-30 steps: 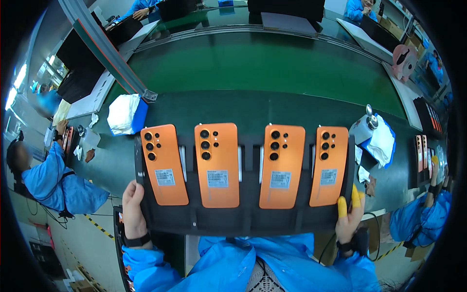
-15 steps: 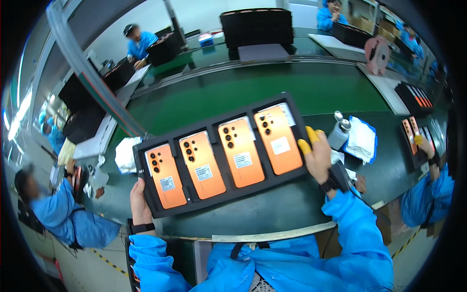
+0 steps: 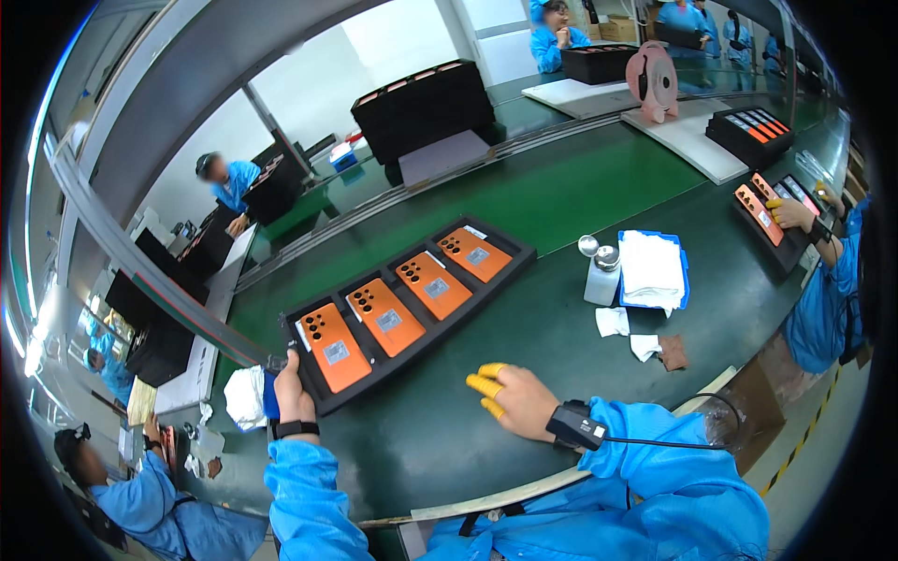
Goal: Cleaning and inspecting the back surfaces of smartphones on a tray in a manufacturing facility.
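A black tray (image 3: 363, 337) lies slanted on the dark green bench, its far right corner pointing away from me. Side by side in its slots sit several orange phones (image 3: 435, 288), backs up, with camera lenses at the far ends and pale labels. My left hand (image 3: 294, 391) grips the tray's near left corner, its fingers partly hidden. Apart from the tray, to its right, my right hand (image 3: 520, 402) is held low over the bench with fingers stretched out and nothing in them. Yellow finger covers sit on several of its fingertips.
Right of the tray stand a pump bottle (image 3: 603, 276) and a blue tray of white cloths (image 3: 652, 269). A folded white cloth (image 3: 246, 397) lies beside my left hand. A metal post (image 3: 154, 271) rises at the left. A co-worker's hand (image 3: 793, 213) works on phones at far right.
The tray has gone from being held up in both hands to resting on the bench. My right hand has let go and moved toward me and left. The view has turned.
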Tool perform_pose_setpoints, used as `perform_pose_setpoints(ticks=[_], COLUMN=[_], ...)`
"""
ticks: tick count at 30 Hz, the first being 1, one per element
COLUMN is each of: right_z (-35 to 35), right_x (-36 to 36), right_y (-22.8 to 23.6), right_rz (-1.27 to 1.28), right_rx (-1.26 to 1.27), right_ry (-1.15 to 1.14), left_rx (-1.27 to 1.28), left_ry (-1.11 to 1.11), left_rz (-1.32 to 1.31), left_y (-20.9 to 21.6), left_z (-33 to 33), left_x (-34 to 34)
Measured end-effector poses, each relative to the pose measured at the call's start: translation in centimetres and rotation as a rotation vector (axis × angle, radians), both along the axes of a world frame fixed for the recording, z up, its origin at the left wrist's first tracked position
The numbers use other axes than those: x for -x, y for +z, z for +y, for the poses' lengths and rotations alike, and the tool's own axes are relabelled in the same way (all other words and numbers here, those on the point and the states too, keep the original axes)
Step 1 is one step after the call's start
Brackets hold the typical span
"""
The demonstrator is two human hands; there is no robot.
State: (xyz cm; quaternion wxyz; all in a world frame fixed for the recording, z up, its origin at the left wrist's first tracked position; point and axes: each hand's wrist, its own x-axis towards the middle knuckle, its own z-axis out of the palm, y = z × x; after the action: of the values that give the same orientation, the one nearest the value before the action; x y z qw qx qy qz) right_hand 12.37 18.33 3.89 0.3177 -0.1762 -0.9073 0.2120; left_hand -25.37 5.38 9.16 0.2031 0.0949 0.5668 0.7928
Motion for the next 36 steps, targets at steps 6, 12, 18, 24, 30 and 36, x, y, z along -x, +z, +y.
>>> perform_pose_setpoints(ticks=[6,12,18,24,30,36], right_z=[0.8,1.4,0.6,1.1,2.1,2.5], right_x=[0.8,-0.2,-0.1,0.0,-0.2,-0.1], right_y=[-1.8,-1.0,-0.6,-1.7,-0.8,-1.2], right_rz=[-0.130,-0.093,-0.181,-0.112,-0.028,-0.069], right_rx=[0.091,0.213,0.168,0.182,0.351,0.360], right_ry=[0.198,0.194,0.252,0.246,0.219,0.170], left_rx=[0.098,0.471,0.692,0.875,0.730,0.361], left_ry=[-0.391,-0.649,-0.204,-0.029,-0.069,-0.569], left_rz=[0.140,0.737,1.141,1.033,1.208,1.019], left_y=[-2.0,-2.4,-4.5,-5.8,-5.0,-4.8], left_z=[7.9,12.3,16.8,21.3,18.0,9.9], left_x=[4.3,-3.8,-2.0,-2.6,-5.9,-15.1])
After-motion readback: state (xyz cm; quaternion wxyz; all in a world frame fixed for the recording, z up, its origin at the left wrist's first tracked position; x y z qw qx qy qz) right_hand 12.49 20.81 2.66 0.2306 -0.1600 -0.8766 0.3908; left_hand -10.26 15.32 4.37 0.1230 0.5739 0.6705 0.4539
